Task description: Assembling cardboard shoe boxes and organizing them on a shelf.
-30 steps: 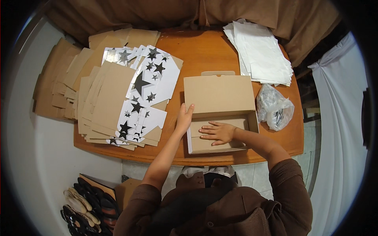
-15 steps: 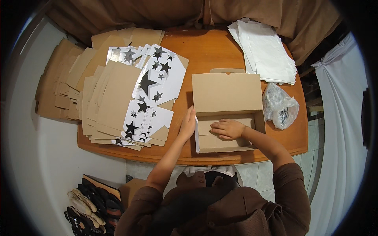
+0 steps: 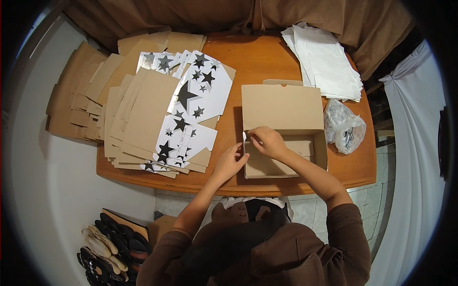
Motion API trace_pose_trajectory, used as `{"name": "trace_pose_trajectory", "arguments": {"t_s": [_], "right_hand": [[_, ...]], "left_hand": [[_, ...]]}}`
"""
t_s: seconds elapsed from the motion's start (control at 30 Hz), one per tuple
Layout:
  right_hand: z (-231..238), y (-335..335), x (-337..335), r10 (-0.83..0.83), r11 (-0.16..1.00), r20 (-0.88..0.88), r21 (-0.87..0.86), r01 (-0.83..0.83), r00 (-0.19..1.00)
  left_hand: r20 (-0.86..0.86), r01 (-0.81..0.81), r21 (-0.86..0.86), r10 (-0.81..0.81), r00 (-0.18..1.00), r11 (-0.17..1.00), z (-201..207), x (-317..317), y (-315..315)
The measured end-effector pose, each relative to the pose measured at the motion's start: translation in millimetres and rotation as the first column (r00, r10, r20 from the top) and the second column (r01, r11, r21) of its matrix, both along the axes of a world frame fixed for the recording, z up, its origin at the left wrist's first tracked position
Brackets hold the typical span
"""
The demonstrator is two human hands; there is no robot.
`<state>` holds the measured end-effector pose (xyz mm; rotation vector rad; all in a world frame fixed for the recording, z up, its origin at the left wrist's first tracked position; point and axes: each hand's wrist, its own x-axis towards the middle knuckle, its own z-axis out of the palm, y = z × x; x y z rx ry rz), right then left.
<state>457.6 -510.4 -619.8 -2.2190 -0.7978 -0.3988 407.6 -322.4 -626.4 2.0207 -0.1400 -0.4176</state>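
Nearest, the person's brown-sleeved forearms come up over the front edge of the rounded orange-brown wooden surface, which curves just below both hands. Left hand lies against the outside of the left wall of the open plain brown cardboard box, fingers loosely curled and touching the wall near its front corner, closed on nothing that shows. Right hand sits at the top of that same wall, fingertips pinched together on the wall's upper edge where a small white sliver shows. That box stands close to the front edge, right of centre, its lid flap folded back flat away from the person. Bare wood runs in a narrow strip between the box and the stack of flat cardboard blanks with black stars on white, which overhangs the surface's left edge. Just right of the box, touching or nearly so, lies a crumpled clear plastic bag. Farther back, a pile of white paper sheets spreads toward the right rear edge, with open wood beside it at centre back.
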Motion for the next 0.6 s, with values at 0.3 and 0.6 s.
{"name": "trace_pose_trajectory", "arguments": {"t_s": [0.3,0.6], "right_hand": [[20.3,-1.3,36.1,0.374,0.81,0.294,-0.566,-0.156,0.879],[30.3,11.3,52.7,0.575,0.615,0.128,-0.719,-0.324,0.808]], "left_hand": [[0.143,0.012,0.072,-0.022,0.99,0.997,1.8,-8.3,-2.7],[0.138,-0.056,0.097,0.042,0.989,0.994,-4.1,-15.3,-6.9]]}}
